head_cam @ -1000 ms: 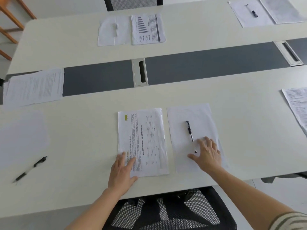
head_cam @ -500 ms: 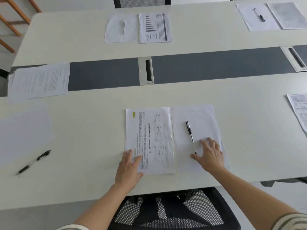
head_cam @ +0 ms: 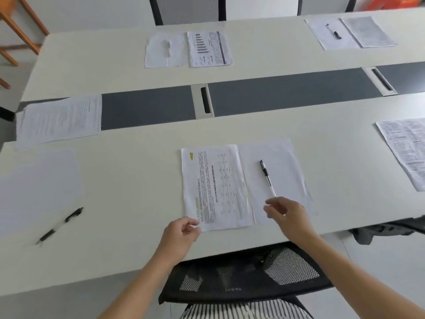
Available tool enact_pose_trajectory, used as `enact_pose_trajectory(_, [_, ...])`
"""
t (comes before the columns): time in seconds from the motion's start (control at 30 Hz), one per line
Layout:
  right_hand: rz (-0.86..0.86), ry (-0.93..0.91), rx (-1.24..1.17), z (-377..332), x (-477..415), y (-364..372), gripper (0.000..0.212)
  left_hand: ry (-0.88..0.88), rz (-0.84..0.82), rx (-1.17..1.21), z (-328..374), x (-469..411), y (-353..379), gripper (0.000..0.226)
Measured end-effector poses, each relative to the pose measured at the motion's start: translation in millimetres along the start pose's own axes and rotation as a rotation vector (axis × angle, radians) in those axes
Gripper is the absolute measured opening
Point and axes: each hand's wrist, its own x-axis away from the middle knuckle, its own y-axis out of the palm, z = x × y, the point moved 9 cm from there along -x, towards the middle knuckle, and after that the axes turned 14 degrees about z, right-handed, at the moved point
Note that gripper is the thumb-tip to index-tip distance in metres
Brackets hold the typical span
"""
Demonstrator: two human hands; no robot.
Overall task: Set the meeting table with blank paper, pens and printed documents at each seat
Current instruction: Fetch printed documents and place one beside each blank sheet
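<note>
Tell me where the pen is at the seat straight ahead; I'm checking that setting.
Head view, centre-right: the pen lies on the blank sheet, right of the printed document, just beyond the right hand.

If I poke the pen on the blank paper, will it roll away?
Probably a bit: the pen is slim and round, lying flat on the blank paper. It looks light, so a small poke would likely shift it. Its dark cap might make it curve, not roll straight.
</note>
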Motion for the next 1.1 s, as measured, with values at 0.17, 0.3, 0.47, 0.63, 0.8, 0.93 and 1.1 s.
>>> enact_pose_trajectory(0.17, [-0.084,-0.070,-0.183,-32.8,69.0,-2.2,0.008,-0.047,0.102,0.169,-7.3,64.6,-54.5,0.007])
enact_pose_trajectory(0.3, [-0.243,-0.141,-0.216,-51.9,119.0,16.4,0.012,-0.092,0.226,0.278,-30.8,136.7,-86.4,0.008])
enact_pose_trajectory(0.47, [-0.485,-0.190,-0.222,-78.6,177.5,64.3,0.009,-0.230,0.387,0.391,-88.9,224.8,-114.6,0.044])
enact_pose_trajectory(0.63, [-0.629,-0.275,-0.239,-119.7,246.8,103.6,0.010,-0.325,0.476,0.461,-139.2,291.7,-146.9,0.036])
enact_pose_trajectory(0.8, [-0.717,-0.392,-0.210,-172.2,298.7,150.8,0.008,-0.315,0.620,0.531,-185.4,319.3,-205.0,0.034])
enact_pose_trajectory(0.93, [-0.698,-0.430,-0.202,-220.9,337.9,197.7,0.007,-0.294,0.662,0.568,-235.4,329.2,-264.7,0.023])
enact_pose_trajectory(1.1, [-0.617,-0.418,-0.246,-277.0,388.5,258.4,0.010,-0.292,0.698,0.543,-302.6,340.2,-365.0,0.014])
